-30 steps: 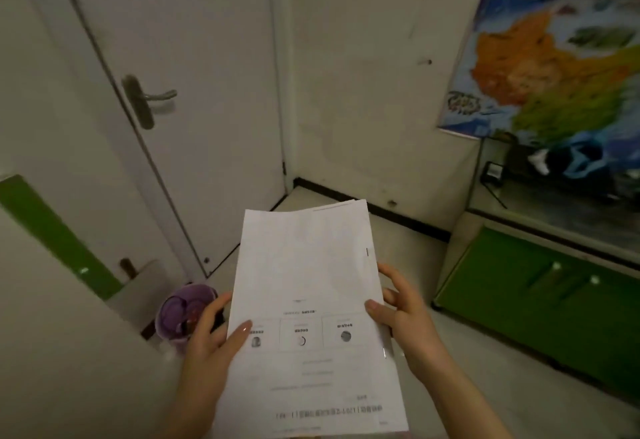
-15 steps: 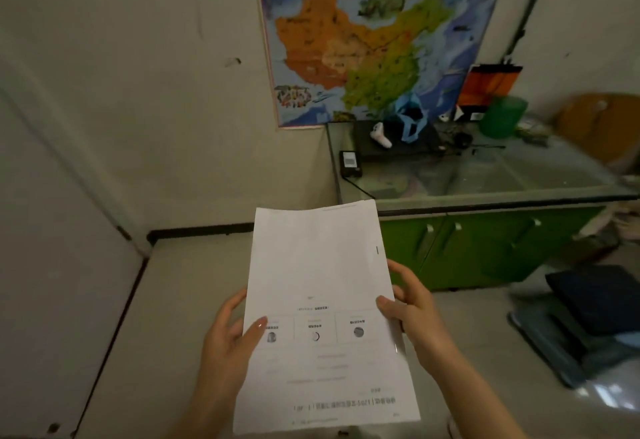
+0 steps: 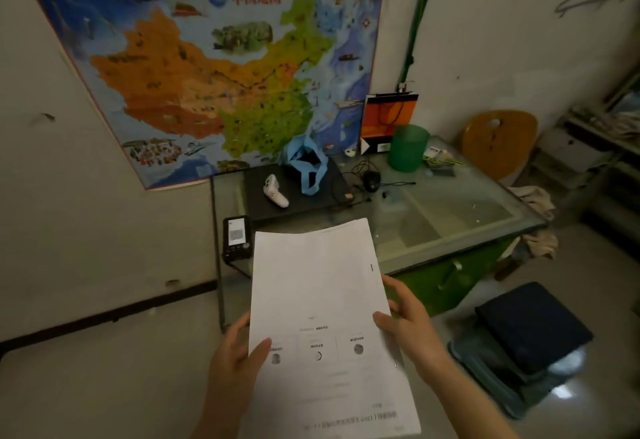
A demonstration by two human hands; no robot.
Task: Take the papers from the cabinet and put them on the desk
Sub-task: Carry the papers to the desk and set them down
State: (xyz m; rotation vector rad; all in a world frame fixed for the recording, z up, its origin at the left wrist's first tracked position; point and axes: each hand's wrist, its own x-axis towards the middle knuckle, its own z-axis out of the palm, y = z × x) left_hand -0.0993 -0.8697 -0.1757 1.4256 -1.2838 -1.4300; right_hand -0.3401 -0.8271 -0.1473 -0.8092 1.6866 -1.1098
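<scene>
Seen from a head camera looking down, one thin stack of white printed papers (image 3: 322, 307) is gripped by two bare hands, its long axis running from six o'clock up toward twelve. The left hand (image 3: 235, 362) clasps the stack's left edge, thumb on top; the right hand (image 3: 408, 324) clasps the right edge the same way. One green desk with a glass top (image 3: 450, 220) lies ahead, at about one o'clock from the hands, and the stack's far edge overlaps its near rim in the view. The right hand is nearer the bare glass. On the desk stand one green translucent plastic bucket (image 3: 408, 147) and one white game controller (image 3: 274, 191).
</scene>
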